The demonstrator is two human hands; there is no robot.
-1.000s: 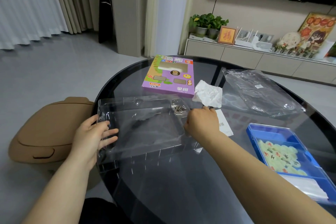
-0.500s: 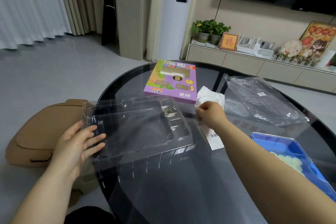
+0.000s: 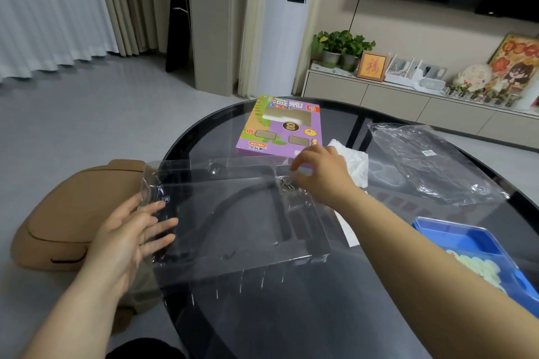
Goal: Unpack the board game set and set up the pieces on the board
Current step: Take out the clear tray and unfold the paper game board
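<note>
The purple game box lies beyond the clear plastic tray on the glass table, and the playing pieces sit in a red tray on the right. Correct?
Not quite. The head view shows the right-hand tray holding the pale pieces is blue, not red. The purple game box does lie beyond the clear plastic tray on the glass table.

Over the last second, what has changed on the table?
The right grip left the right edge of the tray and came over its far right pocket, fingers curled down at the metal bits. The left grip went from holding the tray's left edge to straight, spread fingers against it. The box, tissue, bag and blue case stayed put.
</note>
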